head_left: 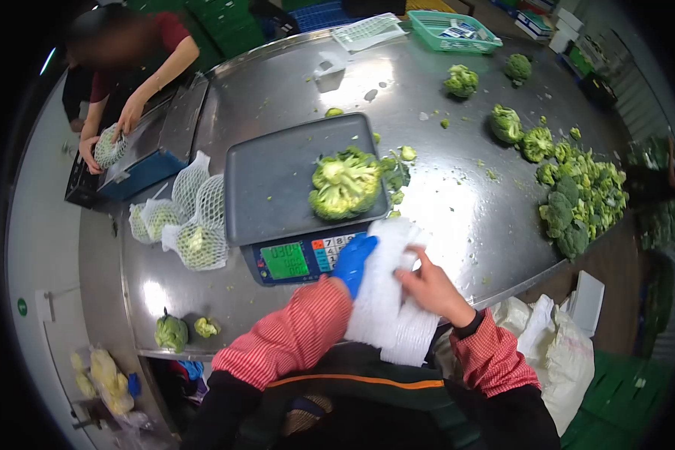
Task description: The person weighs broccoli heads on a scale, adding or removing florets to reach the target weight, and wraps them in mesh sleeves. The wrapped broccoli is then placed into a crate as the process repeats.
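My left hand (355, 262), in a blue glove, grips a stack of white foam net sleeves (379, 296) just in front of the scale. At the right side of the stack, my bare right hand (433, 286) has its thumb and forefinger on the foam. A broccoli head (345, 185) lies stem up on the grey tray (266, 165) of the scale. The scale's green display (284, 259) is lit below the tray, and my left hand covers part of its keypad (330, 251).
Several netted broccoli heads (200, 244) lie left of the scale. A broccoli pile (585, 195) covers the table's right end. A green basket (446, 34) stands at the back. Across the table, a person's hands (130, 112) hold another netted head (110, 147).
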A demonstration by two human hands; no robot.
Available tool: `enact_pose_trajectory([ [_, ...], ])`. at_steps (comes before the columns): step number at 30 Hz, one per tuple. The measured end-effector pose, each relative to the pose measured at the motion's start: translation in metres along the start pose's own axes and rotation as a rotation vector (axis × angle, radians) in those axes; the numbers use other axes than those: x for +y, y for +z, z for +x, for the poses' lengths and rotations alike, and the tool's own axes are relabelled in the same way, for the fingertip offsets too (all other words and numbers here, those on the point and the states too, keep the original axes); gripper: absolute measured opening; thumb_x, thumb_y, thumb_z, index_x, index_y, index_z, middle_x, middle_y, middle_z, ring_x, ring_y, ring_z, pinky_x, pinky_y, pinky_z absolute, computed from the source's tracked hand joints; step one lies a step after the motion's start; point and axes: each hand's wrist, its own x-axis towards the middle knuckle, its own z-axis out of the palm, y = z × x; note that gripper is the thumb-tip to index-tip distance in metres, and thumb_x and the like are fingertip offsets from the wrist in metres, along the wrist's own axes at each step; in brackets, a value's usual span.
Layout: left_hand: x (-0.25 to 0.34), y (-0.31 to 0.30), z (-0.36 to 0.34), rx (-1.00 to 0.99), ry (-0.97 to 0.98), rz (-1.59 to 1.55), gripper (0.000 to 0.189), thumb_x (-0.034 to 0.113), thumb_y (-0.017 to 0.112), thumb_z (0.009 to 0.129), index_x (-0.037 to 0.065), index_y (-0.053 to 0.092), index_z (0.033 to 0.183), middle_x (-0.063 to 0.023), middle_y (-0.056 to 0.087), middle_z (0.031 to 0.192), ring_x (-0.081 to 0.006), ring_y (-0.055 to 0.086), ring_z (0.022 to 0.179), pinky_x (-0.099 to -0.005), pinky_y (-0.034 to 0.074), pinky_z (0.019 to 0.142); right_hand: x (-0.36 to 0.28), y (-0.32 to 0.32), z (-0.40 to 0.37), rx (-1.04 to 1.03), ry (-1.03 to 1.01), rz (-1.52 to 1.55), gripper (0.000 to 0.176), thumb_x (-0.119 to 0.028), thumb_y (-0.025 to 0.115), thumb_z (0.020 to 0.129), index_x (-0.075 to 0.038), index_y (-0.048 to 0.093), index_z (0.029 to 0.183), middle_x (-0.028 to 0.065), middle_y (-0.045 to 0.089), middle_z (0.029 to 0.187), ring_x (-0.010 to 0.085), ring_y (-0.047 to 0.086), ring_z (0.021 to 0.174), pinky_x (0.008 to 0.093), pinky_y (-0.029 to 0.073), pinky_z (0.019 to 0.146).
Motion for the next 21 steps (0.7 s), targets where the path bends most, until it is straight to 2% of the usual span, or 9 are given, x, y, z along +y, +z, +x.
enact_pose_trajectory([
  [1, 0.014, -0.002, -0.013, 0.040, 0.045, -0.015, 0.030, 0.020, 0.058, 0.090, -0.001, 0.057, 0.112, -0.0081, 0.061, 0.101, -0.0148, 0.057, 0.094, -0.0295, 0.046, 0.086, 0.006, -0.002, -0.003, -0.065, -0.096, -0.090, 0.050, -0.042, 0.058, 0.087, -0.004, 0.049, 0.119, 0.0173, 0.061, 0.065, 0.0318, 0.062, 0.063, 0.0387, 0.046, 0.062],
  [3, 0.040, -0.018, -0.038, -0.067, -0.008, -0.197, 0.022, 0.017, 0.055, 0.092, 0.001, 0.058, 0.107, -0.0050, 0.060, 0.093, -0.0123, 0.057, 0.086, -0.0265, 0.047, 0.080, 0.014, -0.018, -0.004, -0.120, -0.112, -0.226, 0.041, -0.041, 0.059, 0.086, -0.004, 0.060, 0.105, 0.0170, 0.062, 0.065, 0.0340, 0.062, 0.065, 0.0399, 0.047, 0.062],
  [6, 0.094, -0.029, -0.076, -0.044, -0.050, 0.227, 0.021, 0.019, 0.054, 0.092, 0.003, 0.058, 0.105, -0.0024, 0.060, 0.084, -0.0110, 0.057, 0.074, -0.0239, 0.047, 0.067, 0.037, -0.044, 0.007, 0.240, -0.113, -0.752, 0.032, -0.038, 0.061, 0.084, -0.006, 0.063, 0.087, 0.0146, 0.063, 0.065, 0.0331, 0.063, 0.066, 0.0421, 0.049, 0.060],
  [7, 0.102, -0.038, -0.080, -0.039, -0.118, 0.325, 0.021, 0.020, 0.056, 0.092, 0.004, 0.058, 0.105, -0.0018, 0.060, 0.079, -0.0114, 0.057, 0.065, -0.0243, 0.047, 0.058, 0.038, -0.053, 0.012, 0.319, -0.098, -0.816, 0.028, -0.034, 0.063, 0.081, -0.007, 0.061, 0.083, 0.0139, 0.062, 0.067, 0.0318, 0.063, 0.065, 0.0421, 0.049, 0.058],
  [9, 0.088, -0.070, -0.077, -0.014, -0.101, 0.415, 0.021, 0.017, 0.058, 0.090, 0.003, 0.059, 0.107, -0.0027, 0.061, 0.081, -0.0108, 0.057, 0.065, -0.0236, 0.047, 0.057, 0.037, -0.069, 0.028, 0.518, -0.196, -0.875, 0.023, -0.029, 0.064, 0.080, -0.006, 0.061, 0.083, 0.0143, 0.062, 0.073, 0.0311, 0.062, 0.067, 0.0421, 0.049, 0.058],
  [12, 0.072, -0.097, -0.082, 0.016, -0.118, 0.545, 0.022, 0.014, 0.060, 0.089, 0.003, 0.060, 0.107, -0.0040, 0.063, 0.085, -0.0104, 0.058, 0.064, -0.0231, 0.047, 0.056, 0.025, -0.087, 0.065, 0.620, -0.372, -0.723, 0.017, -0.023, 0.063, 0.080, -0.007, 0.061, 0.084, 0.0138, 0.062, 0.080, 0.0305, 0.062, 0.070, 0.0415, 0.049, 0.060],
  [14, 0.077, -0.092, -0.089, 0.012, -0.200, 0.630, 0.025, 0.015, 0.060, 0.089, 0.003, 0.059, 0.111, -0.0047, 0.063, 0.087, -0.0114, 0.059, 0.066, -0.0239, 0.048, 0.057, 0.018, -0.088, 0.091, 0.560, -0.399, -0.616, 0.015, -0.021, 0.062, 0.081, -0.007, 0.061, 0.085, 0.0130, 0.062, 0.081, 0.0306, 0.062, 0.073, 0.0413, 0.049, 0.063],
  [18, 0.065, -0.102, -0.093, 0.049, -0.313, 0.530, 0.029, 0.013, 0.059, 0.089, 0.003, 0.056, 0.117, -0.0056, 0.063, 0.088, -0.0133, 0.060, 0.067, -0.0260, 0.049, 0.057, 0.013, -0.071, 0.145, 0.550, -0.466, -0.494, 0.011, -0.018, 0.061, 0.081, -0.007, 0.061, 0.084, 0.0119, 0.062, 0.081, 0.0310, 0.061, 0.079, 0.0421, 0.049, 0.068],
  [21, 0.059, -0.095, -0.094, 0.111, -0.311, 0.502, 0.027, 0.013, 0.059, 0.090, 0.002, 0.057, 0.115, -0.0061, 0.063, 0.089, -0.0134, 0.060, 0.069, -0.0263, 0.050, 0.057, 0.013, -0.054, 0.177, 0.582, -0.377, -0.532, 0.018, -0.020, 0.063, 0.078, -0.005, 0.059, 0.088, 0.0129, 0.060, 0.082, 0.0307, 0.061, 0.078, 0.0412, 0.049, 0.068],
])
